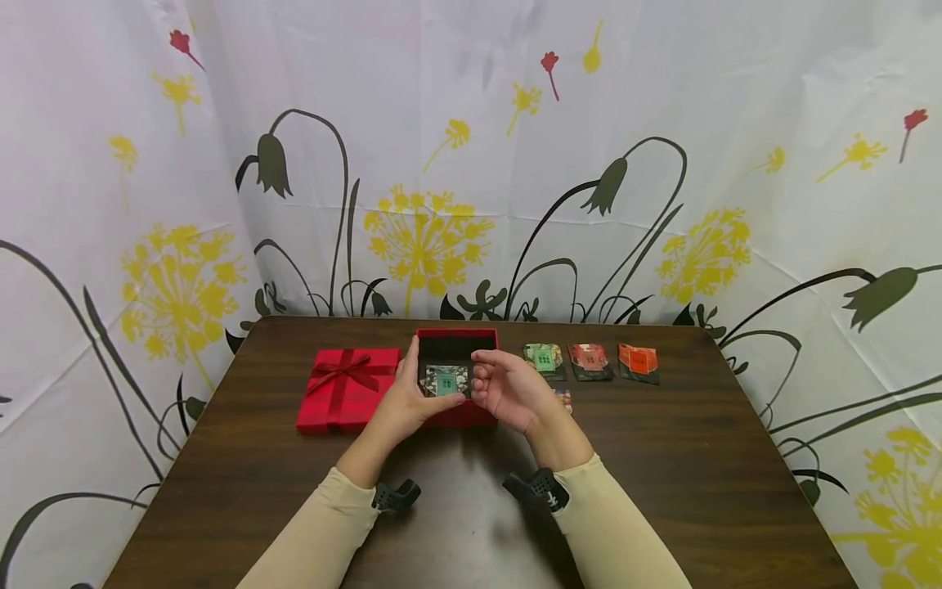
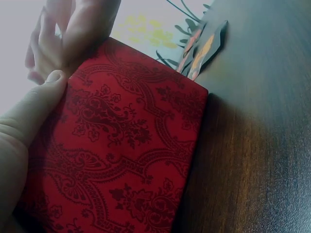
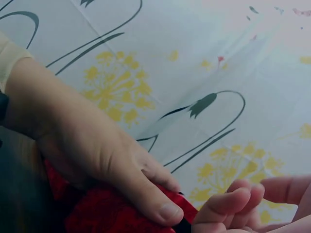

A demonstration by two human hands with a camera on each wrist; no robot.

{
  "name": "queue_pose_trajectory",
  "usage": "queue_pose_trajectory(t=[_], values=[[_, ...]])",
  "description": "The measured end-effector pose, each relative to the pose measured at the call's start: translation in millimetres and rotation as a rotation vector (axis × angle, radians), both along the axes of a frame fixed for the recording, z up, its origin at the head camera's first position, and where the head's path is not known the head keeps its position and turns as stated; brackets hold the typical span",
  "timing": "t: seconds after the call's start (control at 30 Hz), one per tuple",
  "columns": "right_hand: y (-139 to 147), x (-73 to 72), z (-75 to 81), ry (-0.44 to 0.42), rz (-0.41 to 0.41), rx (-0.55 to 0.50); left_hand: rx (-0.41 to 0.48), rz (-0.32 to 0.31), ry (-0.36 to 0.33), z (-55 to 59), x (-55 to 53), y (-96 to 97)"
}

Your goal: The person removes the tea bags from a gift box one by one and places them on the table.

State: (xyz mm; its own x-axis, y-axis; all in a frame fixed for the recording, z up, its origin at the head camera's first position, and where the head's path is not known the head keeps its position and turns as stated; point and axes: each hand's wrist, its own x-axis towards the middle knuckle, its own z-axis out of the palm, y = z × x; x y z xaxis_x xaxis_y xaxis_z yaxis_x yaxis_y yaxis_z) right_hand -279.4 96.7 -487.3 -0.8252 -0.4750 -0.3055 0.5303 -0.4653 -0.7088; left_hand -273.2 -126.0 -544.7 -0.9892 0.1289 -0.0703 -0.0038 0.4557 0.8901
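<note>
A red open box (image 1: 459, 417) with a dark inside stands at the middle of the table, and a damask pattern covers its wall in the left wrist view. My left hand (image 1: 407, 402) grips the box at its left side, thumb across the near rim and fingers along the far-left wall. Inside lies a square black-and-white packet (image 1: 446, 382) with a teal label. My right hand (image 1: 513, 391) hovers at the box's right side, palm turned inward, fingers loosely curled around nothing visible. Its fingers (image 3: 226, 206) show at the lower right of the right wrist view.
Left of the box sits a red lid (image 1: 324, 409) with a ribbon bow. To the right lie a green packet (image 1: 545, 358), a red packet (image 1: 590, 360) and an orange packet (image 1: 639, 361). Another packet (image 1: 563, 399) peeks out beside the right wrist. A flowered curtain (image 1: 471, 164) hangs behind the table.
</note>
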Motion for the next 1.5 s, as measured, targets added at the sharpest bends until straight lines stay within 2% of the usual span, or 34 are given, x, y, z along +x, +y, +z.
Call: queue_pose_trajectory(t=[0.23,0.37,0.47,0.67,0.77,0.97,1.27,1.5], values=[[-15.7,-25.1,-4.2,-0.120,-0.091,0.001,0.010,0.002,0.001,-2.0,-0.2,-1.0],[-21.0,-35.2,-8.2,-0.167,-0.099,0.020,-0.018,-0.005,-0.004,-3.3,-0.5,-1.6],[-24.0,-39.1,-11.5,-0.162,-0.085,0.072,-0.014,-0.017,0.002,-3.1,-2.0,-0.9],[-30.0,-38.1,-15.4,-0.100,-0.082,0.194,-0.011,-0.035,0.010,0.2,-4.0,0.6],[-34.0,-37.2,-16.6,-0.086,-0.091,0.216,-0.009,-0.028,0.006,0.7,-2.2,1.7],[-40.3,-39.5,-18.7,-0.112,-0.067,0.216,0.004,-0.024,0.005,-2.4,0.9,3.0],[-45.2,-42.8,-18.3,-0.134,-0.025,0.302,0.011,-0.014,-0.002,-2.9,-0.1,0.6],[-44.5,-42.3,-17.1,-0.134,-0.032,0.342,0.009,-0.026,-0.003,-1.0,-1.0,-0.1]])
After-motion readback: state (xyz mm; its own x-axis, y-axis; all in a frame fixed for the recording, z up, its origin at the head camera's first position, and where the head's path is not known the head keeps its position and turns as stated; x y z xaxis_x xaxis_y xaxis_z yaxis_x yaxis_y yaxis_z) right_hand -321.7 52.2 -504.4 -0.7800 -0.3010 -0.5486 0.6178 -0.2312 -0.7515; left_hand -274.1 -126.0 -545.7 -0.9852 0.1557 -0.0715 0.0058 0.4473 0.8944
